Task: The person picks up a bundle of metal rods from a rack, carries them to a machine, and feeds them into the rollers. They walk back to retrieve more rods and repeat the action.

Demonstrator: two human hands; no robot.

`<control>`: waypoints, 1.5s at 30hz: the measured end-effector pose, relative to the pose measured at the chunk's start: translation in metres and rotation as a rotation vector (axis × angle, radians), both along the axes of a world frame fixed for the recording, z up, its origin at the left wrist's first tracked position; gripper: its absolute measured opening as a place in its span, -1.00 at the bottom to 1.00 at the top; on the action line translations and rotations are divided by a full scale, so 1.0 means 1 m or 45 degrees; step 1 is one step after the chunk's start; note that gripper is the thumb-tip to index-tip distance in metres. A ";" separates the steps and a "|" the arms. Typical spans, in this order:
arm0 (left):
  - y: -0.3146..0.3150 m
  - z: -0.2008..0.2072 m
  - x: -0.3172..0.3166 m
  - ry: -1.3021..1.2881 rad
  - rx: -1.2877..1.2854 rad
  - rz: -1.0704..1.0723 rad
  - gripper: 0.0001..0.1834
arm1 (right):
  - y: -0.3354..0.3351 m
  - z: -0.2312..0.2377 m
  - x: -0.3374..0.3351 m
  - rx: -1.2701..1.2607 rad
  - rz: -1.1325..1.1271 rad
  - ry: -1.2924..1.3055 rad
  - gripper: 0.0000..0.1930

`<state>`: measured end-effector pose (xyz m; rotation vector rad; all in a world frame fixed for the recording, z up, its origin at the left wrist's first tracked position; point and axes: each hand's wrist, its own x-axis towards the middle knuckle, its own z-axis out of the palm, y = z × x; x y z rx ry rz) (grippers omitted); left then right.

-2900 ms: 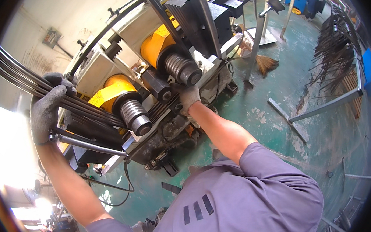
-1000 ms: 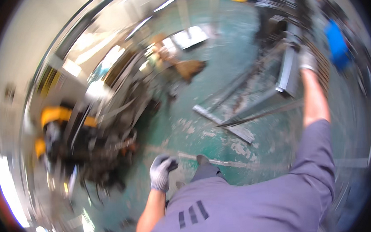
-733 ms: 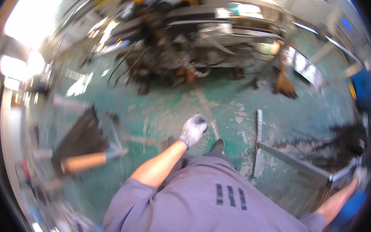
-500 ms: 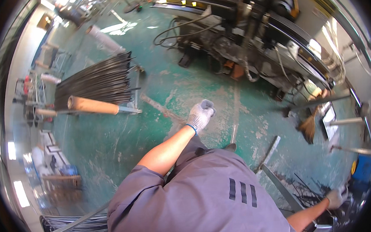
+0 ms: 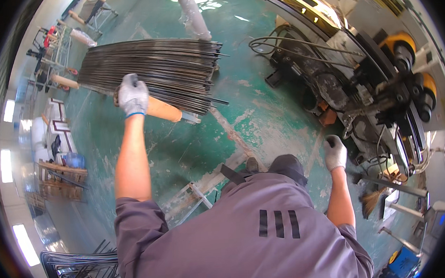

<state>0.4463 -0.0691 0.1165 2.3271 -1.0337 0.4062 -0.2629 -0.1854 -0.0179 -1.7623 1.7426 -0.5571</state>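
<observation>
My left hand [image 5: 133, 97], in a white glove with a grey palm and blue cuff, is loosely curled with nothing visible in it. It appears in front of a brown cardboard tube [image 5: 162, 110] and the near edge of a wide bundle of thin dark rods [image 5: 151, 64]; whether it touches them I cannot tell. On the right, my right hand [image 5: 335, 153], gloved alike, is curled into a loose fist over the green floor, apart from the machine, with nothing showing in it.
A dark machine [image 5: 325, 76] with cables and yellow-black parts stands at the right. Behind the rods lies a plastic-wrapped roll [image 5: 190, 13]. A broom [image 5: 373, 202] and blue box [image 5: 404, 263] are lower right. Bent black frames [image 5: 80, 272] sit lower left, near a wooden pallet [image 5: 62, 182].
My view has turned, bringing the machine further right and the rods closer. The left hand has moved left toward the rods. The right hand has come forward from beside the blue box.
</observation>
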 end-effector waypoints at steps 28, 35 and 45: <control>-0.059 -0.004 0.112 -0.106 0.400 0.507 -0.75 | -0.264 -0.192 0.776 0.062 1.136 0.773 -0.24; -0.058 -0.001 0.111 -0.068 0.450 0.534 -0.74 | -0.303 -0.198 0.784 0.225 1.452 0.732 -0.77; -0.057 -0.005 0.113 -0.162 0.397 0.524 -0.78 | -0.320 -0.183 0.787 0.647 1.639 0.586 -0.43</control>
